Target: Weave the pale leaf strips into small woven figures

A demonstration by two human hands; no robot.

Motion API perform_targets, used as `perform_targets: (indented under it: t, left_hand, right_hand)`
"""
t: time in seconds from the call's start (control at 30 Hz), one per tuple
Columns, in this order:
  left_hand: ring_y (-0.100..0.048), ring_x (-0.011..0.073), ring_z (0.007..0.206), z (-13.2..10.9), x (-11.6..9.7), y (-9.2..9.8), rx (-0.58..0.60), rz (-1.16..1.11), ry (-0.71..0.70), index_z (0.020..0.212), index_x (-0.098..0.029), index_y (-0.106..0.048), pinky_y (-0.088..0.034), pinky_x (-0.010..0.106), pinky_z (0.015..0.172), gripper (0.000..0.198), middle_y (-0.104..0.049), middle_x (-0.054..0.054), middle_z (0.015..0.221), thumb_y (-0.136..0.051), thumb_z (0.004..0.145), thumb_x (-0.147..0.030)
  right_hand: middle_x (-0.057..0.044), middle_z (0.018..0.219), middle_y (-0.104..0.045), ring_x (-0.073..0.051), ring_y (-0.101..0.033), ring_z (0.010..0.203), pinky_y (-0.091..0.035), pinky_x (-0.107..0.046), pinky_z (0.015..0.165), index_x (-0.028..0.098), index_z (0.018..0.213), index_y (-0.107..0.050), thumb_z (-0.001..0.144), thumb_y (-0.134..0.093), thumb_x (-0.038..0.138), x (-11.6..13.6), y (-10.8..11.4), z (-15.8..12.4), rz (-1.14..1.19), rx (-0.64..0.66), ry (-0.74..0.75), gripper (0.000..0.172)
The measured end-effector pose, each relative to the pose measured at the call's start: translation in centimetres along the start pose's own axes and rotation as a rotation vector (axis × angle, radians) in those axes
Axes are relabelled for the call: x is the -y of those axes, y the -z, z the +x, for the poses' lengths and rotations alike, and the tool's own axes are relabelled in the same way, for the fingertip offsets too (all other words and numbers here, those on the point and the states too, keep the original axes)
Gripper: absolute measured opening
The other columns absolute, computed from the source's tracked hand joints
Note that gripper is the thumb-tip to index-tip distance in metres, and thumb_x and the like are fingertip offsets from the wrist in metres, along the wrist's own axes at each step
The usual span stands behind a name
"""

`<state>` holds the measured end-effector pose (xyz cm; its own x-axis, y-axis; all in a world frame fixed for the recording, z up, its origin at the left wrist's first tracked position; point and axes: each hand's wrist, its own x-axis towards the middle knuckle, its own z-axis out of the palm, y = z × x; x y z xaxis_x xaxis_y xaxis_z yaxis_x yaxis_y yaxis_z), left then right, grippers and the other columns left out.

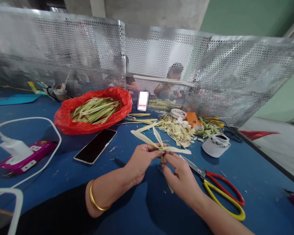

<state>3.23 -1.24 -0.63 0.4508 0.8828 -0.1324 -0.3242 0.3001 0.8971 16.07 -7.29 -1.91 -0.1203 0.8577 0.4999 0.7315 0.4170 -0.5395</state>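
Note:
Between my two hands is a small bundle of pale dried leaf strips (147, 138), with several strips fanning out from a knotted middle. My left hand (142, 162) pinches the bundle near that middle. Just below, my right hand (177, 173) grips the stem end, its fingers closed and partly hiding it. Scissors with one red and one yellow handle (203, 175) lie open beside my right hand, the blade tips hidden behind it. Beyond my hands spreads a heap of leaf scraps (177, 130).
A red plastic bag (63, 120) holds long green-yellow leaves. A phone (96, 146), a purple power strip (36, 155) with a white charger, and a white cord lie left. Right are a white spool (216, 146) and a tape roll (178, 113). A perforated metal screen (83, 49) stands behind; people sit beyond.

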Motion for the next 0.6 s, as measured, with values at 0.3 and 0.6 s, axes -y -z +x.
perform_targets:
  t: [0.3,0.6]
  left_hand:
    - [-0.065,0.0148,0.075,-0.1,-1.1,0.5,0.001,0.057,0.083,0.086,-0.013,-0.073,-0.048,0.026,0.073,0.022,-0.072,0.006,0.077,-0.069,0.065,-0.016]
    - [-0.055,0.0095,0.058,0.1,-0.4,0.3,-0.059,0.211,0.062,0.075,-0.012,-0.071,-0.042,0.022,0.059,0.026,-0.064,0.001,0.064,-0.083,0.058,-0.027]
  right_hand:
    - [-0.011,0.097,-0.067,-0.025,-0.06,0.091,-0.038,-0.036,0.081,0.019,0.105,-0.058,0.093,-0.052,0.031,-0.8,2.2,0.4,-0.488,-0.236,0.159,0.018]
    - [-0.003,0.07,-0.066,-0.017,-0.058,0.066,-0.032,-0.036,0.087,0.019,0.081,-0.059,0.094,-0.041,0.014,-0.7,1.9,0.5,-0.519,-0.004,0.212,0.023]
